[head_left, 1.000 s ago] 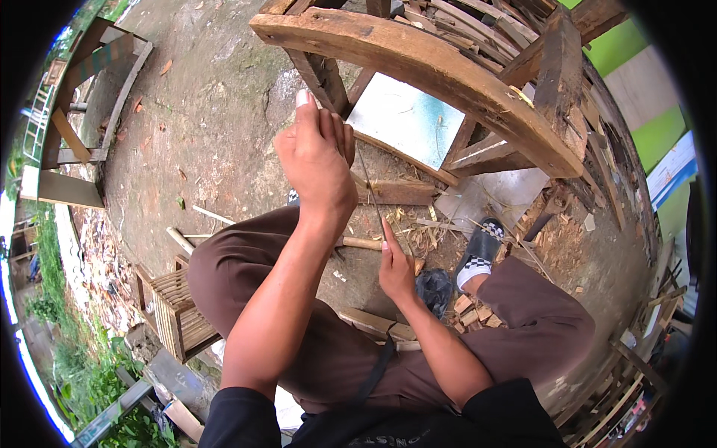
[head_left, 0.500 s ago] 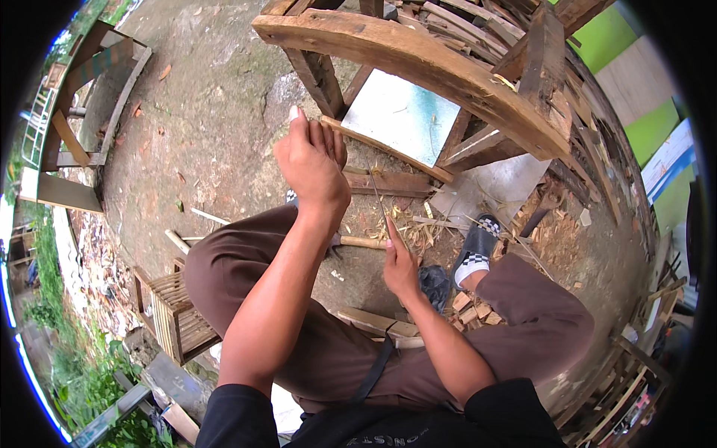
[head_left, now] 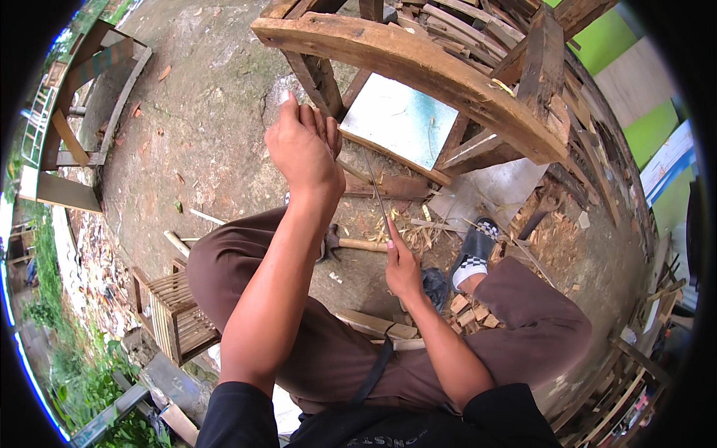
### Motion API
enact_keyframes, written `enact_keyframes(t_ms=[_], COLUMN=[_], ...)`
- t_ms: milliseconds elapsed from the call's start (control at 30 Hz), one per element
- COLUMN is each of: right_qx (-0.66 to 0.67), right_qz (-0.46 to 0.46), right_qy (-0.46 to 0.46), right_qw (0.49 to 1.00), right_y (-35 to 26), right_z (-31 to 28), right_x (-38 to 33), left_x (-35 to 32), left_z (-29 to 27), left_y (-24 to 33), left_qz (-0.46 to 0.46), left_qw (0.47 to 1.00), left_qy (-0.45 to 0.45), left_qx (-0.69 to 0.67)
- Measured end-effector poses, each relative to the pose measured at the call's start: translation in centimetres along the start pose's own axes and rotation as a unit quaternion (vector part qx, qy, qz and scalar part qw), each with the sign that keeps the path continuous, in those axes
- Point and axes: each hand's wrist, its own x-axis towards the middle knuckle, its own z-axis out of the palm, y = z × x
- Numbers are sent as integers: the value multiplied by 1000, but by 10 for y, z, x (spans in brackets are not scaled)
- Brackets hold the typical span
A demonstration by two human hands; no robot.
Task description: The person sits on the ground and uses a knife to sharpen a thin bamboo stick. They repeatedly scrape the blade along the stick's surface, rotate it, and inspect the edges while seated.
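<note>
My left hand (head_left: 302,153) is raised ahead of my left knee, its fingers closed round a thin wooden stick (head_left: 354,171). A short length of that stick sticks out to the lower right of the fist; the rest is hidden in my grip. Lower and to the right, my right hand (head_left: 404,270) grips a knife (head_left: 379,196), its handle mostly covered by the fingers. The long narrow blade points up and away from me, and in this view it crosses the stick's end. I cannot tell whether the two touch.
A rough wooden frame (head_left: 418,63) stands ahead, with a whitish-blue panel (head_left: 403,116) low inside it. A wooden-handled tool (head_left: 362,244) lies between my feet, near pale shavings (head_left: 422,233). Wood blocks (head_left: 469,313) lie by my right foot; a slatted wooden piece (head_left: 173,299) is at left.
My left hand has shifted slightly left and toward the far side, and more of the stick shows beyond it. My right hand and the knife have hardly moved.
</note>
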Motion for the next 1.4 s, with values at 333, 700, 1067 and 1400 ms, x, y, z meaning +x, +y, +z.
enact_keyframes(t_ms=[333,700,1067,1400], right_qx=[-18,-1,-5,5], right_qz=[16,-50,9,17], right_qy=[9,54,-11,-8], right_qw=[1000,997,1000,1000], right_y=[6,32,3,5], right_z=[-1,12,7,16], right_x=[2,-11,-22,-29], left_x=[-7,-15,-32,-39], left_z=[7,-6,-22,-29], left_y=[-21,-19,-9,-10], left_qz=[18,34,43,51], left_qw=[998,999,999,998], left_qy=[8,-5,-20,-48], left_qx=[53,13,2,-10])
